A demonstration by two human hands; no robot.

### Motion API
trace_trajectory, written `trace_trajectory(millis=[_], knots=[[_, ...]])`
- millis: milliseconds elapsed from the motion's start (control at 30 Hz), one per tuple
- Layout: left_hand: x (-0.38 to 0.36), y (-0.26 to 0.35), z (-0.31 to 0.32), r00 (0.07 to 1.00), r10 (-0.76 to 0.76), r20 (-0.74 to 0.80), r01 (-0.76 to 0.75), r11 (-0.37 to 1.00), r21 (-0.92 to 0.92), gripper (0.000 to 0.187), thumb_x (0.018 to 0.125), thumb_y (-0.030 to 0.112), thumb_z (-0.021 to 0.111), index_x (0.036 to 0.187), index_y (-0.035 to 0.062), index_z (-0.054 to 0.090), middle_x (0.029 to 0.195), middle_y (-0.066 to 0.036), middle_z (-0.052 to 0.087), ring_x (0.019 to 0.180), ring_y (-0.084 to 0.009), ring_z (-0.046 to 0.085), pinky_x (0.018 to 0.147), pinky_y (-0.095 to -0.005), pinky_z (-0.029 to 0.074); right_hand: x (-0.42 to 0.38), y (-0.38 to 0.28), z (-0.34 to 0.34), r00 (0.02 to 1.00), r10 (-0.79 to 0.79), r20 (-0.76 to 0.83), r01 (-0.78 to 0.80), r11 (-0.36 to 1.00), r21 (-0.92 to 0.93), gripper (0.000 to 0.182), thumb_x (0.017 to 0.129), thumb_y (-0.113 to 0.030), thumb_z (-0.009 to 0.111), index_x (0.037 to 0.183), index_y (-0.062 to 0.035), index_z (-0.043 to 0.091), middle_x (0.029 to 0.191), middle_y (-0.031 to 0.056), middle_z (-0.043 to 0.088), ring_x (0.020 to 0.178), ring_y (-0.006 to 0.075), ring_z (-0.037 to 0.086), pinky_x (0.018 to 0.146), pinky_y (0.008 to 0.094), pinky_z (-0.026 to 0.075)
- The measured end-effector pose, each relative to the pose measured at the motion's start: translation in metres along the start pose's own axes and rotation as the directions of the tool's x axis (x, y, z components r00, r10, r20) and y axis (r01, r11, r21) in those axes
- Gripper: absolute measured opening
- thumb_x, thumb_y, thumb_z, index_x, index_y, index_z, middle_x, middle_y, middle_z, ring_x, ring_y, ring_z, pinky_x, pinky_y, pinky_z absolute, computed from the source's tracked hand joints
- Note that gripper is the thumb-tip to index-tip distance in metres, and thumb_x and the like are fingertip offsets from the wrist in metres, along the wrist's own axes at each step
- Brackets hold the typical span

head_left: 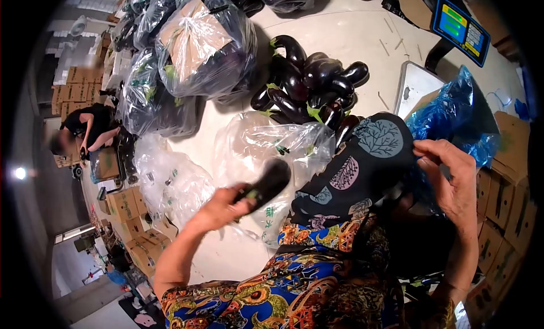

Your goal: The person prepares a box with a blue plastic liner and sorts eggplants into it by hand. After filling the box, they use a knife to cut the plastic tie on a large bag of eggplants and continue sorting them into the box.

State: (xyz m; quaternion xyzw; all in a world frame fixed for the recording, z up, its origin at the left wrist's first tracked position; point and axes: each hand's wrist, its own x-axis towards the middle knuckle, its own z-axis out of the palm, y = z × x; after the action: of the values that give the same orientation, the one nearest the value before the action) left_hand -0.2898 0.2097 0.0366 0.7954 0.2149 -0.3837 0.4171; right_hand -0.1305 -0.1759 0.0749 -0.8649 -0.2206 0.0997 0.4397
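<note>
My left hand [218, 209] is closed round the stem end of a dark eggplant [270, 182], slightly blurred, above a clear plastic bag [243, 139]. My right hand [447, 173] is raised beside my patterned dark apron [362, 165], near a blue plastic bag [453, 114]. Its thumb and forefinger are bent toward each other at the apron's edge; whether anything is between them is too small to tell. Beyond my knees lies a heap of glossy eggplants [317, 74] on the floor.
Filled plastic bags [209, 46] stand at the upper left, with crumpled clear plastic [170, 173] below. A scale with a blue display [460, 31] is at the upper right. Cardboard boxes [510, 199] line the right. Another person [88, 125] sits at the far left.
</note>
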Motion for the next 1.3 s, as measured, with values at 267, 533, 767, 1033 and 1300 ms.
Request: trace_trajectory(millis=[267,533,767,1033,1300], knots=[[-0.009,0.132,0.014,0.568,0.727,-0.385,-0.801,0.597,-0.055,0.068,0.077,0.028,0.073,0.134,0.0036,0.046,0.107,-0.013,0.062,0.089,-0.0215,0.062,0.078,-0.0323,0.051,0.013,-0.03,0.023,0.98,0.144,0.139,-0.2,0.692,0.694,0.073,0.085,-0.036,0.066,0.141,0.0003,0.038,0.132,0.016,0.054,0.118,0.0227,0.054,0.099,0.0327,0.041],[0.105,0.12,0.037,0.132,0.853,-0.505,-0.796,0.395,0.459,0.081,0.068,0.032,0.084,0.133,0.0005,0.047,0.131,-0.018,0.052,0.121,-0.0329,0.049,0.1,-0.0407,0.04,0.009,0.048,-0.045,0.973,0.198,-0.12,0.049,0.331,0.942,0.047,0.096,-0.03,0.054,0.13,0.002,0.048,0.115,0.0279,0.06,0.103,0.034,0.064,0.091,0.0435,0.055],[0.203,-0.207,0.02,0.498,0.583,-0.642,-0.258,0.807,0.532,0.112,0.059,0.034,0.09,0.145,-0.0014,0.028,0.139,-0.024,0.046,0.128,-0.0378,0.046,0.107,-0.044,0.038,-0.035,0.129,-0.048,0.64,0.764,-0.084,-0.303,0.35,0.886,0.05,0.081,-0.044,0.069,0.112,-0.0069,0.061,0.088,0.015,0.066,0.075,0.0266,0.063,0.068,0.0402,0.053],[0.3,-0.284,0.251,0.939,-0.163,-0.301,-0.009,0.867,-0.498,0.078,0.073,0.024,0.077,0.137,0.0008,0.04,0.132,-0.021,0.051,0.119,-0.0389,0.05,0.097,-0.0444,0.044,-0.052,0.19,-0.026,0.474,0.88,0.03,-0.332,0.147,0.932,0.042,0.089,-0.047,0.059,0.101,-0.0077,0.062,0.083,0.0114,0.065,0.07,0.0236,0.062,0.059,0.0385,0.052],[0.26,-0.249,0.227,0.981,-0.192,-0.027,0.101,0.623,-0.776,0.053,0.086,0.026,0.061,0.13,-0.0012,0.048,0.128,-0.018,0.055,0.113,-0.0334,0.056,0.097,-0.0394,0.044,-0.014,0.189,-0.046,0.625,0.776,0.079,-0.364,0.201,0.909,0.034,0.095,-0.036,0.056,0.112,-0.0068,0.061,0.101,0.0066,0.067,0.086,0.0197,0.063,0.071,0.0359,0.054]])
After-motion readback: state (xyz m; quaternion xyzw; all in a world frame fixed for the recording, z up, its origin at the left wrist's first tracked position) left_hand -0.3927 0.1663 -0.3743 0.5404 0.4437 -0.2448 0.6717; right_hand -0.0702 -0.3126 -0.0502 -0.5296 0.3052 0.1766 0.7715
